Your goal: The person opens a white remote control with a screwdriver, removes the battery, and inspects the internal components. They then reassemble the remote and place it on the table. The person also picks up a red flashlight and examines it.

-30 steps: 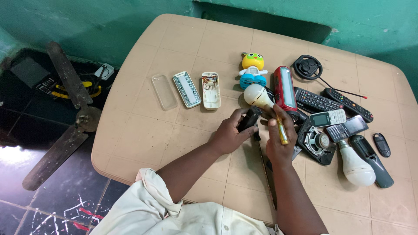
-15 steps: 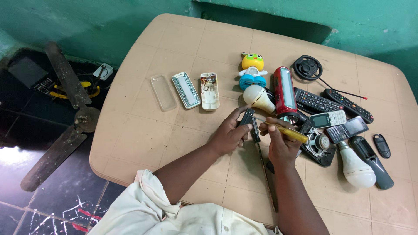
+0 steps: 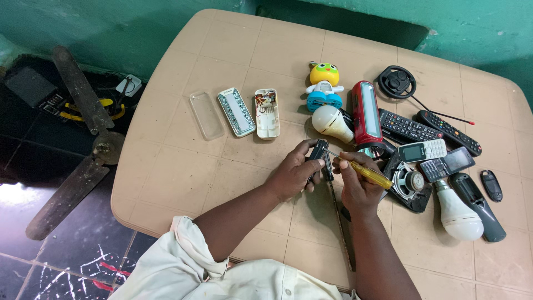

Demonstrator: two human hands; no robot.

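Note:
My left hand [image 3: 293, 173] grips a small black device [image 3: 320, 154] and holds it upright over the beige table [image 3: 183, 172]. My right hand [image 3: 358, 186] holds a yellow-handled screwdriver [image 3: 369, 174]; its thin metal tip points left and touches the top of the black device. Both hands sit near the table's middle, just in front of a white bulb [image 3: 331, 123] and a red lamp [image 3: 367, 116].
An opened white light case [image 3: 267, 113], its LED panel [image 3: 236, 111] and a clear cover [image 3: 205, 115] lie to the left. Remotes [image 3: 408, 128], phones [image 3: 425, 150], a speaker [image 3: 410, 183], another bulb [image 3: 456, 213] and a toy [image 3: 323, 86] crowd the right. A fan [image 3: 83, 139] lies on the floor.
The right hand has turned the screwdriver from upright to nearly level, tip now on the black device. The left hand has raised the device slightly.

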